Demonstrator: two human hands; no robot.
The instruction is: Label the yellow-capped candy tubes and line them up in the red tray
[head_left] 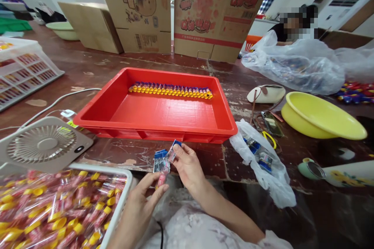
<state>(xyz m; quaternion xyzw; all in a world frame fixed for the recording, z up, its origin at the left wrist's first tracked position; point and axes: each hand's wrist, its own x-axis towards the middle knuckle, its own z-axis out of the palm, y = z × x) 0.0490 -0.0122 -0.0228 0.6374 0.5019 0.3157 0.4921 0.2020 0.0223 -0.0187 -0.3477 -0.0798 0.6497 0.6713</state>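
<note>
At the table's front edge, my left hand (143, 200) is closed around a small clear tube with pink contents (163, 177). My right hand (188, 165) pinches a small clear plastic sleeve with a blue end (174, 149), held close to the tube's upper end. More blue-ended sleeves (160, 160) lie at the table edge just behind the tube. To the left below, a white bin (127, 186) is full of pink tubes with yellow caps (58, 223). Beyond my hands, a red tray (157, 134) carries a row of yellow-capped tubes with dark blue tops (172, 90) along its far side.
A small fan (43, 144) overlaps the bin's back edge. On the right are a plastic bag of sleeves (274, 179), a phone (272, 123), a yellow basin (321, 116) and a flask (347, 173). Cardboard boxes (213, 15) stand behind; another person (276, 31) sits far right.
</note>
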